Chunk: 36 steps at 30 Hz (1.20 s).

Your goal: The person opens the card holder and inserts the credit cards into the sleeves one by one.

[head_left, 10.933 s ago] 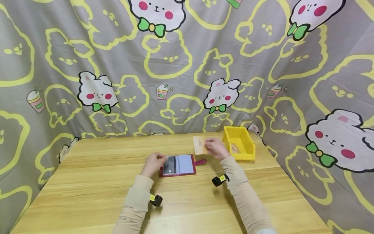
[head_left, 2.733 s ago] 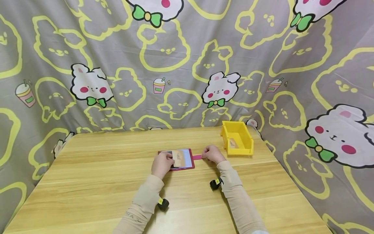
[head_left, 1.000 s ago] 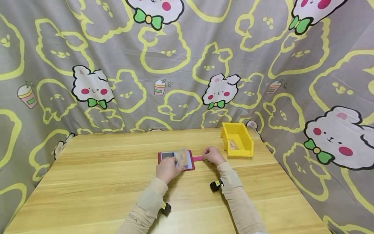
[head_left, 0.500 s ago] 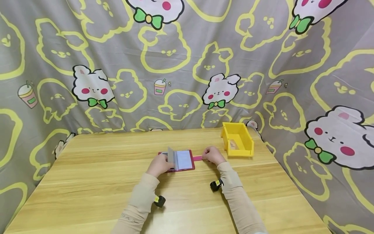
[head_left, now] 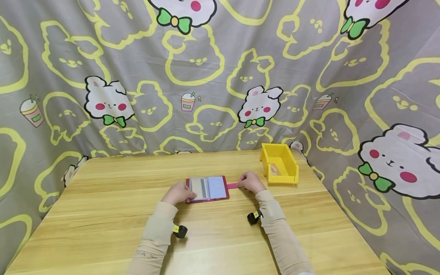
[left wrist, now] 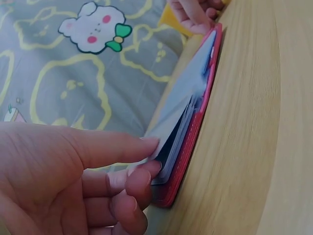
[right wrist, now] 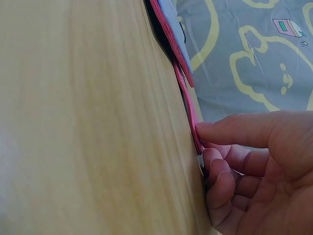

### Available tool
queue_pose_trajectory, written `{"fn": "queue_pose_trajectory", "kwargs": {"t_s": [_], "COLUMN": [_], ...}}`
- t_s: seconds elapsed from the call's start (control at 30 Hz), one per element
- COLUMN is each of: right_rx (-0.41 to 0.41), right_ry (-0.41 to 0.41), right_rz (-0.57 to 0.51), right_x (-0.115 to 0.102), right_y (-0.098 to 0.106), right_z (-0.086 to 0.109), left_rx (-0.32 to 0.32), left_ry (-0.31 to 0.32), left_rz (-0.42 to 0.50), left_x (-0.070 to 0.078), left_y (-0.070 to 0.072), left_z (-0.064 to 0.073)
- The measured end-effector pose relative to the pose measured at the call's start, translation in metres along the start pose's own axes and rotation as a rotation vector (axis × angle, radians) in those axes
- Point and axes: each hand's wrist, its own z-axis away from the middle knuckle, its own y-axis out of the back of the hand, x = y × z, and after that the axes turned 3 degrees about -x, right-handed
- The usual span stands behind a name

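Note:
On the table lies a red card holder (head_left: 227, 195), opened flat, with clear sleeve pages. My left hand (head_left: 178, 192) is at its left edge. In the left wrist view, the thumb and index finger pinch the corner of a card sleeve page (left wrist: 168, 120) that holds a pale card. A dark layer shows underneath that page. The right-hand page (head_left: 217, 187) looks bluish, with no card visible in it. My right hand (head_left: 252, 181) pinches the end of the holder's pink strap (head_left: 232, 186); the right wrist view shows the thumb on the strap (right wrist: 190, 105).
A yellow bin (head_left: 290, 162) stands at the back right, beyond my right hand, with a brownish card (head_left: 274, 169) visible inside. The wooden table (head_left: 220, 236) meets a patterned curtain (head_left: 213, 126) at the back. A small black camera hangs at each wrist.
The page with the pale card has turned over from right to left, and my left hand has moved left with it. My right hand stays at the strap. Much earlier it held a card beside the bin.

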Motion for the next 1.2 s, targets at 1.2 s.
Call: {"fn": "queue_pose_trajectory", "kwargs": {"t_s": [1.2], "right_rx": [0.095], "right_ry": [-0.070], "right_rz": [-0.200], "right_x": [0.017], "right_y": [0.160], "right_z": [-0.018], "left_rx": [0.041], "left_ry": [0.026], "left_rz": [-0.047], "left_x": [-0.009], "left_y": [-0.001], "left_z": [0.001]}}
